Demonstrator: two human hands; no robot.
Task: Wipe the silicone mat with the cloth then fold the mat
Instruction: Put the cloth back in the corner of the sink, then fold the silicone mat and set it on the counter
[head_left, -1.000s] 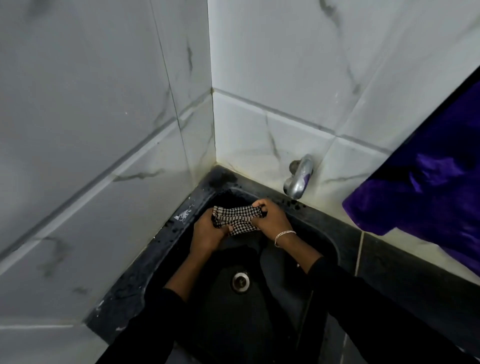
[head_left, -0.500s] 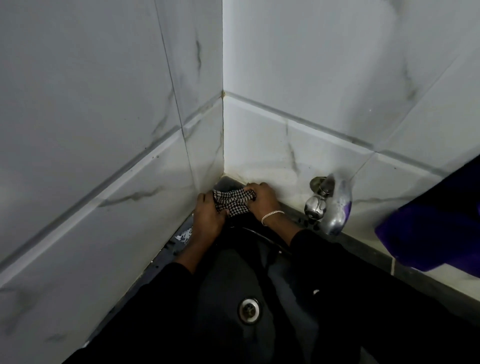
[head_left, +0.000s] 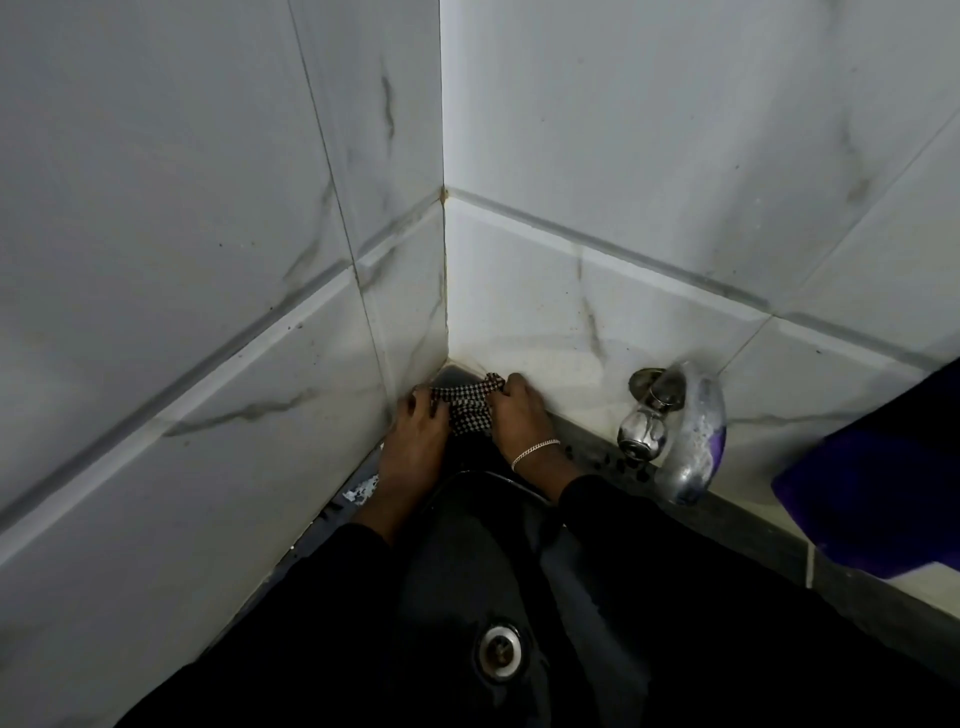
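Note:
A black-and-white checked cloth (head_left: 470, 408) is bunched in the far corner of a black sink (head_left: 457, 561), where the two tiled walls meet. My left hand (head_left: 415, 436) grips its left end. My right hand (head_left: 519, 415), with a silver bracelet on the wrist, grips its right end. The cloth is stretched between the two hands just above the sink's back rim. A purple sheet (head_left: 878, 488), possibly the silicone mat, hangs at the right edge, partly out of frame.
A chrome tap (head_left: 670, 431) juts from the right wall over the sink's back ledge. The round metal drain (head_left: 500, 652) sits in the basin bottom. White marbled tiles close in on the left and behind. A dark counter edge (head_left: 753, 530) runs right.
Both hands have carried the cloth from over the basin back into the wall corner. The view has tilted up and left, so the tap and purple sheet sit further right.

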